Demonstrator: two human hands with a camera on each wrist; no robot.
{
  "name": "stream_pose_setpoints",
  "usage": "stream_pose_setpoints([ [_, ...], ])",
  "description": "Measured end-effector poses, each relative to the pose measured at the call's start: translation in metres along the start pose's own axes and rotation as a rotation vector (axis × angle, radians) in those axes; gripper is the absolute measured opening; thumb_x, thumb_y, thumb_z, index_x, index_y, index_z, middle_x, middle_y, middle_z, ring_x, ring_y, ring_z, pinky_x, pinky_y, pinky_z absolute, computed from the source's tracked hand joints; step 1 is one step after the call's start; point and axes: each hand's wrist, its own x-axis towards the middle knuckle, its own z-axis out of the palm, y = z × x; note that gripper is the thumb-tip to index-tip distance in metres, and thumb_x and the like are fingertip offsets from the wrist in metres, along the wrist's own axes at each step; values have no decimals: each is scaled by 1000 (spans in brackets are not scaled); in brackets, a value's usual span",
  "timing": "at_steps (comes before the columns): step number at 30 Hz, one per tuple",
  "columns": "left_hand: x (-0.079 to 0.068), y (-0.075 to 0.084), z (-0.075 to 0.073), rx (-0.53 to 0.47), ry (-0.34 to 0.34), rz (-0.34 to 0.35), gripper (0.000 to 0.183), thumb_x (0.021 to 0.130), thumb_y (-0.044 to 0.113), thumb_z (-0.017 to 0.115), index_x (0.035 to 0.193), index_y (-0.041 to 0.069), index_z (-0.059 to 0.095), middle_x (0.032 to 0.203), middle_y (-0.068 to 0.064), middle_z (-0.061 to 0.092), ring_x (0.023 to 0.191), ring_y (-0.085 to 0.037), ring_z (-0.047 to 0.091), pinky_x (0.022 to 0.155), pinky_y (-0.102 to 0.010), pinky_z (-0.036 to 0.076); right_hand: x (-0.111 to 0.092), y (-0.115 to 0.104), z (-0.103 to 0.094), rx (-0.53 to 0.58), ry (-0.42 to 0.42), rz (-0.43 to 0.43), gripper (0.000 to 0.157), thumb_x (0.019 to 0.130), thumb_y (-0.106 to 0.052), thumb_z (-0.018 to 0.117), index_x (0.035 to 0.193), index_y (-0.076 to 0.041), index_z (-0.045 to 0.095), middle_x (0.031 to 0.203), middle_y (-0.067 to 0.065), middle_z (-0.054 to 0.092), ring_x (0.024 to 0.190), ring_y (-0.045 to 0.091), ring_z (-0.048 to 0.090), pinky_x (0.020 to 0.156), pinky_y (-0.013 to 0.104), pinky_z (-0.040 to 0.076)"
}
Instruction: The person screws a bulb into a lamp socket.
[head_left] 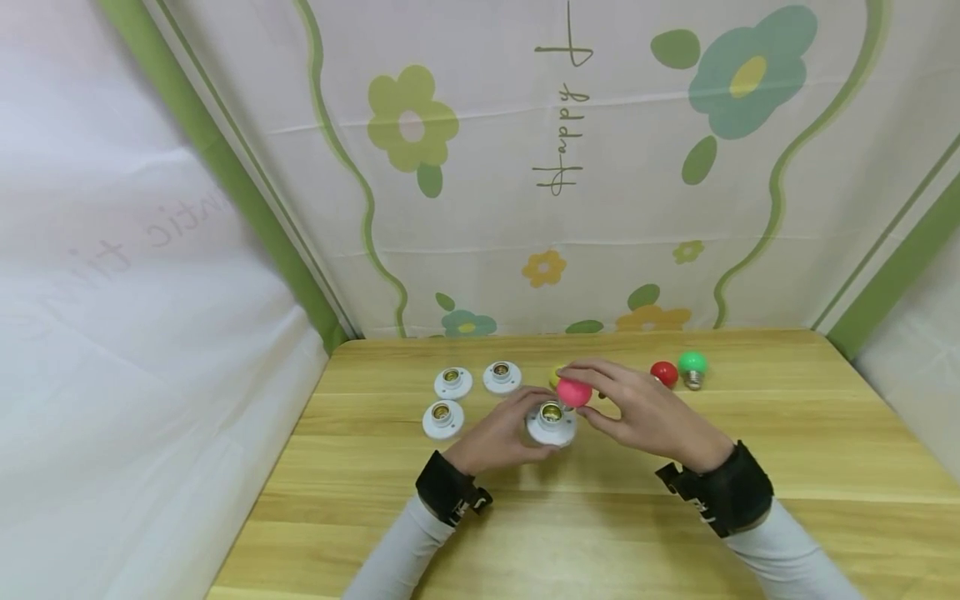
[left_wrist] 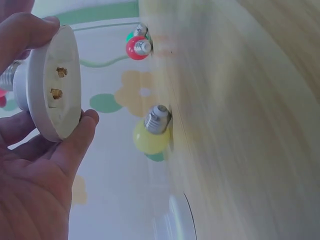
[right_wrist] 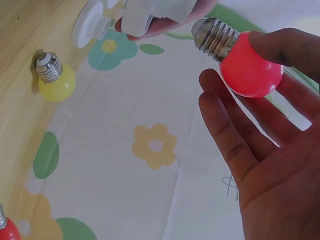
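My left hand [head_left: 507, 432] grips a round white lamp socket [head_left: 551, 427] by its rim, lifted above the table with the brass-lined opening facing up. From the left wrist view, the hollow underside of the socket [left_wrist: 64, 85] shows two brass screws. With thumb and fingers my right hand [head_left: 647, 410] holds a pink light bulb [head_left: 574, 392] just over the socket. In the right wrist view the silver screw base of the bulb [right_wrist: 250, 65] points toward the socket. A yellow bulb [right_wrist: 57, 85] lies on the table behind the hands, mostly hidden in the head view.
Three more white sockets [head_left: 443, 419] stand on the wooden table [head_left: 360, 500] left of my hands. To the right lie a red bulb [head_left: 663, 373] and a green bulb [head_left: 692, 363]. A flower-printed cloth [head_left: 480, 208] hangs along the table's back edge.
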Motion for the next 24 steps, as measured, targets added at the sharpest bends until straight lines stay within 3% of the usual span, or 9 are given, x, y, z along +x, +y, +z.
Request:
stream_pose_setpoints([
  [12, 7, 5, 3, -18, 6, 82, 73, 83, 35, 75, 146, 22, 39, 143, 5, 41, 127, -7, 40, 105, -27, 39, 5, -6, -1, 63, -11, -32, 53, 80, -13, 75, 131, -12, 58, 131, 2, 56, 118, 16, 53, 90, 34, 53],
  [24, 11, 9, 1, -2, 59, 139, 66, 83, 35, 74, 140, 21, 45, 136, 5, 45, 120, -6, 43, 100, -22, 43, 7, -11, -1, 87, -48, -23, 52, 83, -15, 73, 132, -10, 56, 131, 7, 56, 119, 21, 53, 92, 38, 53],
])
